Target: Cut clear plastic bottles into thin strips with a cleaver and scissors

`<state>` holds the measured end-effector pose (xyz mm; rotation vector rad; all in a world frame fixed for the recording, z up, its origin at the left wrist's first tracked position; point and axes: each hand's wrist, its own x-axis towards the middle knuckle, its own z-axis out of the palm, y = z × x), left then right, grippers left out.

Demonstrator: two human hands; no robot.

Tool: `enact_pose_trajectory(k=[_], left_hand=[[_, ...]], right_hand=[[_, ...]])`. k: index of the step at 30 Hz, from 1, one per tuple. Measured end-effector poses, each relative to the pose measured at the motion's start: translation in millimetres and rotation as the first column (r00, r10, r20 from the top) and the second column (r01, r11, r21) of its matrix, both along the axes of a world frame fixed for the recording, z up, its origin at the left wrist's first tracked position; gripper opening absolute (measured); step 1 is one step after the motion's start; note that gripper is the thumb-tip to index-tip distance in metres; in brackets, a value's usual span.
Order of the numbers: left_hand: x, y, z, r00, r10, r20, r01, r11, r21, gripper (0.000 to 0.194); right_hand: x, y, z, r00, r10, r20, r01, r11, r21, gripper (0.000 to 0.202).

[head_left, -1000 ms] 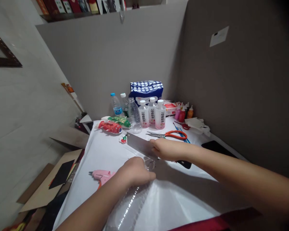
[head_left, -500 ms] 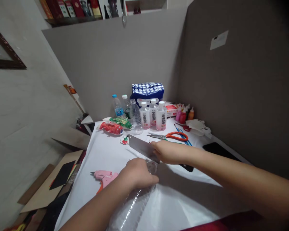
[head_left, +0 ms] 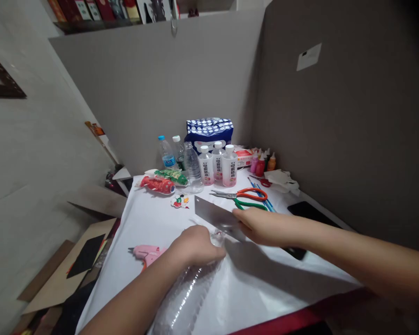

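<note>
My left hand [head_left: 197, 246] is closed around the upper part of a large clear plastic bottle [head_left: 183, 298], which lies on its side on the white-covered table [head_left: 275, 298]. In my right hand [head_left: 253, 225] is a cleaver [head_left: 214, 216] with a broad metal blade. Its dark handle pokes out behind the hand. The blade hangs just beyond the bottle's far end; whether it touches the plastic I cannot tell. Left of the left forearm lies a pink glue gun [head_left: 146, 255]. Beyond the blade are scissors [head_left: 247, 193] with orange and green handles and a small paint palette [head_left: 179, 200].
Several bottles [head_left: 229, 167] stand at the back before a blue package [head_left: 209, 132]. Two decorated bottles, one red [head_left: 158, 185] and one green, lie at the back left. Paint bottles [head_left: 260, 165], brushes [head_left: 263, 193] and a black tablet-like slab [head_left: 310, 215] are at the right. Grey panels [head_left: 160, 83] enclose the table.
My right hand has drawn the cleaver to the right, away from the palette. The left hand keeps its hold on the bottle. The whole view has shifted slightly.
</note>
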<state>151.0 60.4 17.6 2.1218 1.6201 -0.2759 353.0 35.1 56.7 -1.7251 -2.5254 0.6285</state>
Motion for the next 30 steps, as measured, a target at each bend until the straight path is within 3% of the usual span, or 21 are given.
enact_pose_trajectory(k=[4, 10, 12, 20, 22, 27, 30], left_hand=[[0, -1, -0.4, 1.0, 0.024, -0.008, -0.024, 1.0, -0.005, 0.041], [-3, 1, -2.1, 1.0, -0.009, 0.008, 0.009, 1.0, -0.004, 0.039], [-2, 1, -2.5, 1.0, -0.012, 0.0, 0.012, 1.0, -0.005, 0.038], [1, -2, 1.1, 0.999, 0.051, 0.0, -0.051, 0.999, -0.017, 0.039], [0, -3, 2.3, 0.998, 0.056, 0.008, -0.056, 0.998, -0.038, 0.039], [-1, -2, 2.2, 1.0, -0.017, 0.01, 0.017, 1.0, 0.002, 0.041], [1, -1, 1.7, 0.999, -0.034, 0.006, 0.034, 0.999, 0.0, 0.039]], right_hand=[[-25, 21, 2.4, 0.998, 0.053, -0.021, -0.052, 0.998, 0.021, 0.015], [16, -31, -10.7, 1.0, 0.004, -0.027, -0.005, 1.0, -0.029, 0.017], [22, -36, -10.1, 1.0, -0.014, -0.014, 0.013, 0.998, -0.056, 0.018], [-37, 28, 4.2, 0.997, 0.079, 0.0, -0.079, 0.997, 0.028, 0.017], [-30, 23, 3.5, 0.996, 0.086, -0.009, -0.086, 0.996, 0.03, 0.017], [22, -23, -1.8, 1.0, 0.026, 0.009, -0.026, 0.998, -0.053, 0.016], [24, -28, -3.3, 1.0, -0.001, 0.022, 0.002, 0.999, -0.04, 0.019]])
